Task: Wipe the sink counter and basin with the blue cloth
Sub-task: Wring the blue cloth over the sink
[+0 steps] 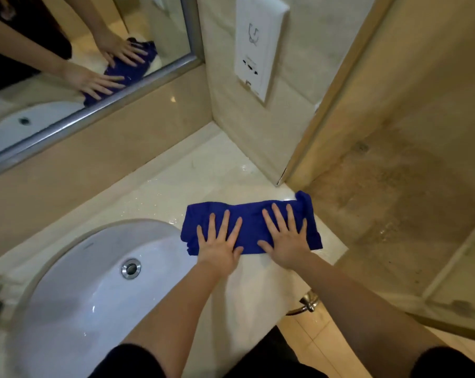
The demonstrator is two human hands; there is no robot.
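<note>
The blue cloth (251, 227) lies long from side to side on the tabletop (160, 192). Both hands, left (220, 241) and right (286, 241), press flat on it with fingers spread.

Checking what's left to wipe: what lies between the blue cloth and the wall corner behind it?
Only bare counter, with scattered water droplets, separates the blue cloth from the wall corner, per the head view.

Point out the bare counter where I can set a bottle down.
Free: the wet cream marble counter between the beige backsplash, the corner wall and the blue cloth. Crowded: the right end, where left hand and right hand press the cloth flat beside the white oval basin.
</note>
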